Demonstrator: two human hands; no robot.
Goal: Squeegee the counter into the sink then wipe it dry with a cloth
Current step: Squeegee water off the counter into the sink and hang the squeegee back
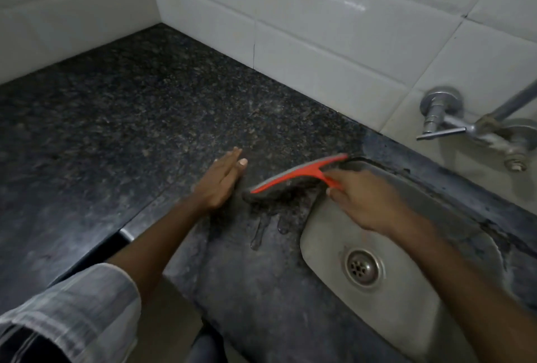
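Looking down from the head cam, there's a dark speckled granite counter (151,118) running into a corner of white wall tiles (334,40), with a steel sink (386,298) set into it on the right. The right hand (366,203) has its fingers wrapped round the handle of a red squeegee (299,174), and that hand is pretty motion-blurred so I can't make out the finger detail. The squeegee's blade is on the counter just beside the sink's left rim, angled so its far end reaches toward the sink's back corner. Right under the blade there's a dark wet patch (270,217) with a few runs of water trailing toward the front edge.

The left hand (220,182) is flat on the counter just left of the squeegee, fingers straight and together, holding nothing, not touching the blade as far as I can tell. A striped grey sleeve (75,310) is rolled up on that arm.

The sink's round drain (363,266) sits near the middle of the basin. A chrome tap (453,124) sticks out of the wall above the sink at the right.
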